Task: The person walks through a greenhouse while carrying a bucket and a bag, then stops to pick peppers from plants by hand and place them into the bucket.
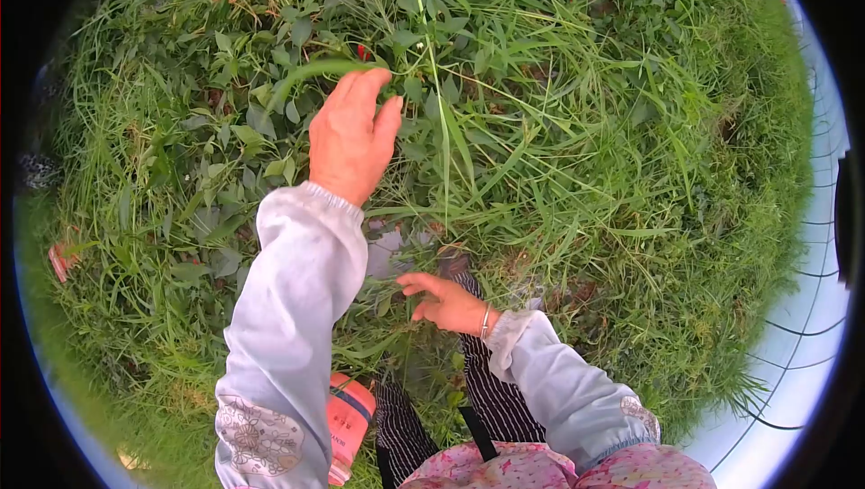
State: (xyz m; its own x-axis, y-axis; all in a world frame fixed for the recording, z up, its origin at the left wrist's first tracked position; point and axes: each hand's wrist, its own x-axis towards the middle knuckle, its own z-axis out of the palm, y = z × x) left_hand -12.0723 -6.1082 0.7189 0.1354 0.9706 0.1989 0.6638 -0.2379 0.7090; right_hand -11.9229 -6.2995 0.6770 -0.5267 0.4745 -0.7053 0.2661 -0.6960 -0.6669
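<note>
My left hand [351,138] reaches into leafy green plants at upper centre, thumb and fingertips apart, with no object visible between them. Just above its fingertips a small red item [363,52], perhaps a pepper, shows among the leaves, and a blurred blade of grass [315,68] passes beside the fingers. Lower down, my right hand [446,303] hovers over the grass in front of my legs, fingers spread and holding nothing visible; a bracelet circles its wrist. Both forearms wear light sleeves.
An orange-pink container [350,417] with a dark band stands in the grass beside my left forearm. Another reddish item [63,259] lies at far left. Tall grass and weeds surround my striped trouser legs [505,376]. Pale sheeting with dark lines [793,345] runs along the right edge.
</note>
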